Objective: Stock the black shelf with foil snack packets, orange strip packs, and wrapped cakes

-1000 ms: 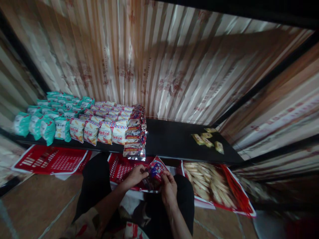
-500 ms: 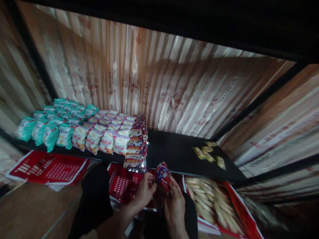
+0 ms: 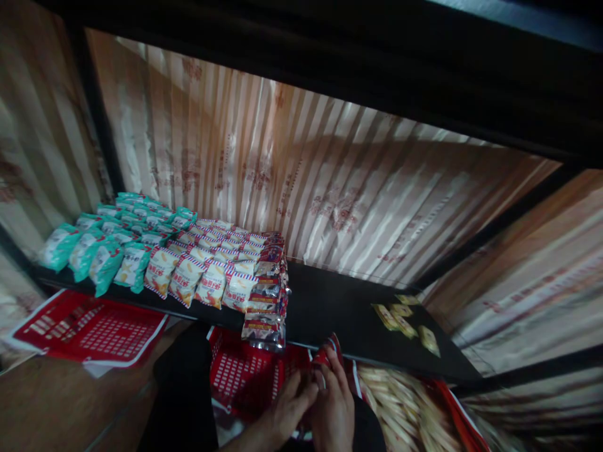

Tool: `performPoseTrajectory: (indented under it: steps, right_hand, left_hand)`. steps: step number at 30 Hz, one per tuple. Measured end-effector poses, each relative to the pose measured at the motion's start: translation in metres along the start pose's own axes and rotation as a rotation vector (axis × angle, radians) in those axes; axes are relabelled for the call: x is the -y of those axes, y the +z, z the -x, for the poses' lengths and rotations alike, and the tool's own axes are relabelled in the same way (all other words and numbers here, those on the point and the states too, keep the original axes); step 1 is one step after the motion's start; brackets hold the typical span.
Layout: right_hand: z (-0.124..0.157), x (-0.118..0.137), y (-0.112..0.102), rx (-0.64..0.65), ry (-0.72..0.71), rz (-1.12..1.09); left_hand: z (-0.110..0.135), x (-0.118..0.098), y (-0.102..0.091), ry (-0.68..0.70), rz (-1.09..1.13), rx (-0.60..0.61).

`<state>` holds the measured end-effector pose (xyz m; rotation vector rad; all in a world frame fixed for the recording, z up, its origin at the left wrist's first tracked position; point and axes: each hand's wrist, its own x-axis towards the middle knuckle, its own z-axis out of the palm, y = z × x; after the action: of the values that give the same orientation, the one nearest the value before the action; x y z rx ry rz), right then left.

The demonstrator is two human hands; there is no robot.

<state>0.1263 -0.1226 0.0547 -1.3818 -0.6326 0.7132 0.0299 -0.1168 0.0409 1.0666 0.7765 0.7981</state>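
Note:
My right hand [image 3: 333, 395] is closed round a red snack packet [image 3: 333, 344], whose top edge shows above the fingers. Pressed against its lower left side is my left hand [image 3: 291, 405], fingers curled in; most of the packet between the hands is hidden. Just beyond them, on the black shelf [image 3: 330, 301], a row of dark red and silver snack packets [image 3: 264, 307] overlaps from back to front. White snack bags [image 3: 211, 282] with striped tops stand left of that row, and teal snack bags [image 3: 132, 265] fill the far left end.
Several small yellow packets [image 3: 400, 320] lie on the shelf's right part. Below its front edge are a red basket [image 3: 240, 370], another red basket [image 3: 117, 329] at left, and a bin of pale long packs [image 3: 396, 402] at right. A dark upper shelf [image 3: 330, 69] hangs overhead.
My hands have come together lower down, and the packet has tipped so that less of its printed face shows. The view has shifted, with the shelf now lower and slightly to the right.

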Motion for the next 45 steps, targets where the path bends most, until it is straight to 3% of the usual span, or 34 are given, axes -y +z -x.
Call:
performPoseTrajectory:
  steps: [3,5,11,17,19,23,31,35,45]
  right_hand:
    - [0.004,0.007,0.01,-0.008,0.139,-0.003]
    - [0.006,0.012,0.016,0.035,0.136,0.051]
    - [0.009,0.028,0.025,0.114,0.033,0.106]
    - [-0.009,0.027,0.013,0.027,-0.175,0.276]
    - [-0.014,0.025,0.012,0.023,-0.115,0.309]
    - [-0.016,0.027,0.016,0.156,0.039,0.301]
    - [-0.023,0.039,0.041,0.175,0.031,0.235]
    - [-0.038,0.043,0.06,0.182,-0.086,0.23]
    - [-0.077,0.031,0.101,0.282,-0.35,0.504]
  left_hand:
    - [-0.005,-0.001,0.001,0.005,0.11,0.013]
    - [-0.009,0.0,0.002,0.045,0.221,0.022]
    - [-0.013,-0.012,-0.006,0.044,0.349,-0.083]
    - [-0.017,-0.025,-0.027,-0.014,0.363,-0.215]
    - [-0.02,-0.027,-0.03,-0.041,0.395,-0.241]
    - [-0.025,-0.036,-0.029,0.003,0.426,-0.242]
    - [-0.036,-0.054,-0.038,0.067,0.429,-0.257]
    - [-0.041,-0.052,-0.046,0.114,0.374,-0.299]
    - [-0.049,-0.038,-0.056,0.124,0.274,-0.465]
